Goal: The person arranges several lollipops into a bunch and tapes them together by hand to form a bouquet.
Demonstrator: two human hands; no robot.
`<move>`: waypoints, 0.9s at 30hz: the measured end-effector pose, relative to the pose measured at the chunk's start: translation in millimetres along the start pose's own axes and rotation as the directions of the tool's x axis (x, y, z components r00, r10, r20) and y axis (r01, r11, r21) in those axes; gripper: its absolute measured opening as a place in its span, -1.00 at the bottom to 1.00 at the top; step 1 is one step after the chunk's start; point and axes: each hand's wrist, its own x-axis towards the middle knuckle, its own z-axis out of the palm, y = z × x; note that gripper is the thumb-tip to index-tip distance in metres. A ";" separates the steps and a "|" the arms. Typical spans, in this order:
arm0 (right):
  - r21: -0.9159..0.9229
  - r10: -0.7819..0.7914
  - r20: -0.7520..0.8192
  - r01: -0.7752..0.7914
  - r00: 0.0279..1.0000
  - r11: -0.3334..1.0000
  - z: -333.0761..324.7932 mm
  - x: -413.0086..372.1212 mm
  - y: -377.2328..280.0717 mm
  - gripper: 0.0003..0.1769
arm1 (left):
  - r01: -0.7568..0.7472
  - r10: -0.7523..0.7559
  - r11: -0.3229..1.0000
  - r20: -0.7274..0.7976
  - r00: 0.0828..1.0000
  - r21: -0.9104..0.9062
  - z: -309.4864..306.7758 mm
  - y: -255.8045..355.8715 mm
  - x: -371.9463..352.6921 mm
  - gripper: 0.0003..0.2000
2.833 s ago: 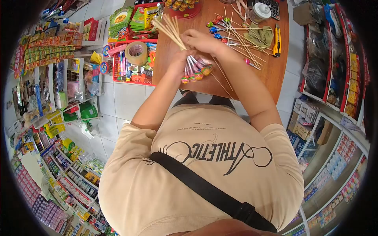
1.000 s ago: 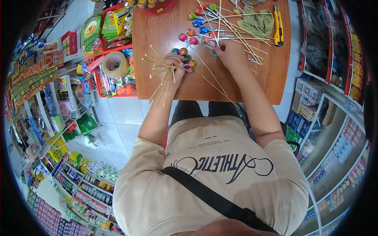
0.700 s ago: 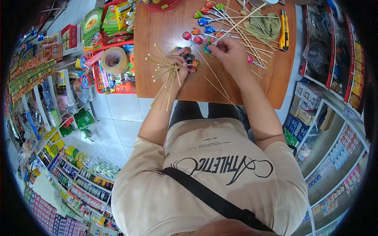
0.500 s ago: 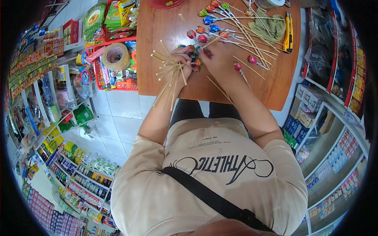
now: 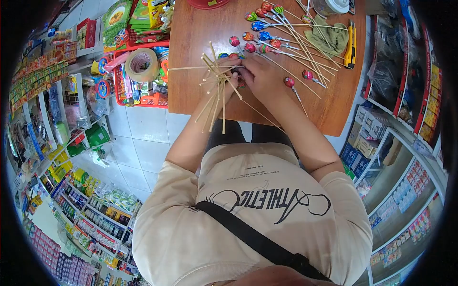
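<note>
My left hand (image 5: pixel 223 76) is closed round a bundle of wooden sticks (image 5: pixel 217 78) whose bare ends fan out toward the left and toward me. Wrapped lollipops (image 5: pixel 234 56) poke out at the bundle's other end, partly hidden by my fingers. My right hand (image 5: pixel 253 74) touches the bundle from the right, fingers pinched at the lollipop end; what they grip is too hidden to make out. Several loose lollipops on sticks (image 5: pixel 267 36) lie beyond and right of my hands on the wooden table (image 5: pixel 191 28).
A yellow cutter (image 5: pixel 350 45) and a green cloth (image 5: pixel 328 38) lie at the table's right, near a clear tub (image 5: pixel 331 5). Left of the table, a tape roll (image 5: pixel 141 65) sits on a filled red basket (image 5: pixel 155 103). Stocked shelves (image 5: pixel 95 214) stand at both sides.
My right hand has come in closer against the bundle, and the lollipop stick it held up is now among the others. One stick now points far left from the bundle.
</note>
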 end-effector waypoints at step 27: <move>0.164 0.083 0.303 -0.138 0.949 0.977 -25.6 2.7 4.5 -0.58 | -0.155 0.136 0.962 -0.098 0.986 -0.223 5.5 -9.6 3.6 -0.90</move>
